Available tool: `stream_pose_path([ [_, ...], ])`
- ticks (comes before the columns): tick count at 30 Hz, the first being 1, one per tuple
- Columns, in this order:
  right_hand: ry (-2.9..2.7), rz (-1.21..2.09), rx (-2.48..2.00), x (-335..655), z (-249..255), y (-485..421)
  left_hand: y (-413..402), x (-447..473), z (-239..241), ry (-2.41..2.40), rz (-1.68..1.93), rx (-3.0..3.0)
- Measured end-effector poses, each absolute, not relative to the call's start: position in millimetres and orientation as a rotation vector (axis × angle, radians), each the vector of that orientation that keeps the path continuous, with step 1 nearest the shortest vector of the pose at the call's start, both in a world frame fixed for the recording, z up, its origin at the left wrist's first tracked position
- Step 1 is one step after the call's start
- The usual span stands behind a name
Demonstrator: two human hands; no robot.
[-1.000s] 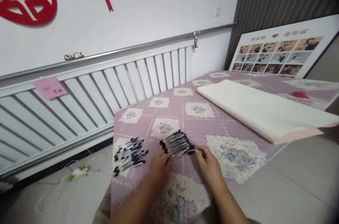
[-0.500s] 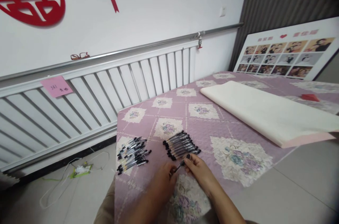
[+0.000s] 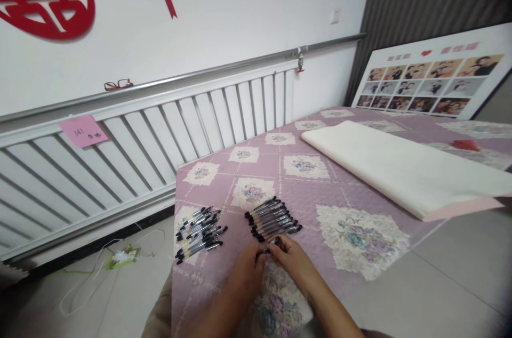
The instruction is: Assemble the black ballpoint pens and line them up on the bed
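Note:
Between my two hands is a pen (image 3: 272, 246), its dark cap end showing at the fingertips and much of its barrel hidden. My left hand (image 3: 250, 266) is closed around the barrel. Thumb and fingers of my right hand (image 3: 291, 257) pinch the cap end. Just beyond them a neat row of capped pens (image 3: 272, 220) lies side by side on the tablecloth. Farther left, a looser pile of pens (image 3: 200, 234) with clear barrels and black ends rests near the table's left edge.
A purple flowered tablecloth (image 3: 224, 183) covers the table. At the right lies a folded cream sheet (image 3: 392, 167), with a red paper item (image 3: 466, 145) behind it. A white radiator (image 3: 200, 119) runs along the wall. A power strip (image 3: 123, 258) with cables sits on the floor.
My hands have come closer together around the pen, the right one moving slightly left. The row and the pile of pens look unchanged.

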State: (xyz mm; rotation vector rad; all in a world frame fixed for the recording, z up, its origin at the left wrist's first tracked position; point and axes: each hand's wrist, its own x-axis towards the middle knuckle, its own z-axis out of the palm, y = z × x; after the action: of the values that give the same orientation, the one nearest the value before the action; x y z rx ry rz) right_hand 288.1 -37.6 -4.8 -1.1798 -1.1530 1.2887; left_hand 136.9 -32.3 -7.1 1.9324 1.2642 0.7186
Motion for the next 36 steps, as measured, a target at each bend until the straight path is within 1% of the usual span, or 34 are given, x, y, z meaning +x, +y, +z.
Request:
stream_pose_path([
  [8,-1.078,1.373,-1.131,290,-7,-40,-27,136,-1,1.17,0.626,1.871],
  [14,-0.944,1.401,-1.072,295,-7,-38,-25,125,2,1.236,0.54,1.817],
  [16,-0.875,1.337,-1.099,300,-7,-36,-25,120,1,1.259,0.535,1.819],
  [18,-0.918,1.215,-1.183,306,-6,-33,-25,114,0,1.284,0.538,1.821],
  [22,-1.256,0.883,-1.368,305,-9,-33,-26,102,-2,1.319,0.55,1.835],
  [26,-1.635,0.663,-1.414,287,-14,-39,-30,91,-1,1.357,0.552,1.975],
  [30,-1.82,0.517,-1.401,276,-19,-39,-36,84,-3,1.431,0.525,2.201],
  [36,-1.797,0.355,-1.327,281,-11,-41,-47,80,-15,1.513,0.634,2.321],
])
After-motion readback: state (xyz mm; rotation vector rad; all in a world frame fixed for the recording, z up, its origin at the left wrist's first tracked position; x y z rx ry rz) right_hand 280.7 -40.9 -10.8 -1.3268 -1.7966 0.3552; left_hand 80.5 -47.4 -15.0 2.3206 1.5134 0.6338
